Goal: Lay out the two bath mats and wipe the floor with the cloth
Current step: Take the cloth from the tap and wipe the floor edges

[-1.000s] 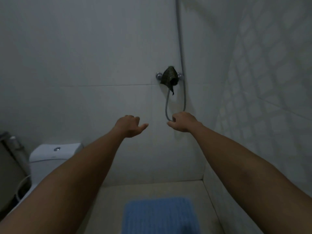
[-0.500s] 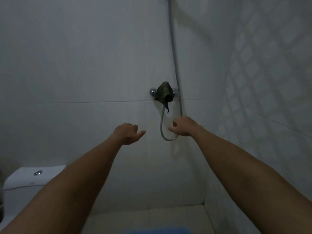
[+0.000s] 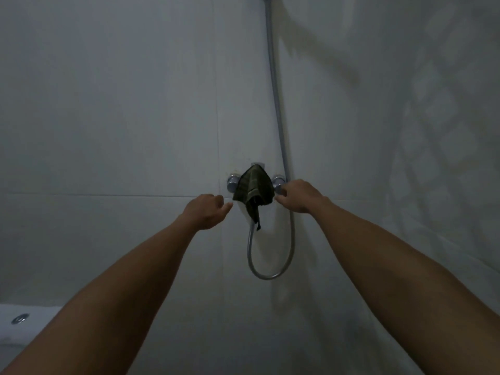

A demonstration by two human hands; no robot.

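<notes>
My loosely curled, empty left hand (image 3: 207,212) and right hand (image 3: 299,196) flank the dark green cloth (image 3: 253,189) draped over the chrome wall tap (image 3: 232,182).

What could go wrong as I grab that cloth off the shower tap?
The cloth is draped over the tap, so a hard tug may snag it. The right hand is right by the knob; bumping it might start water. The hose loops just below and could get caught.
</notes>
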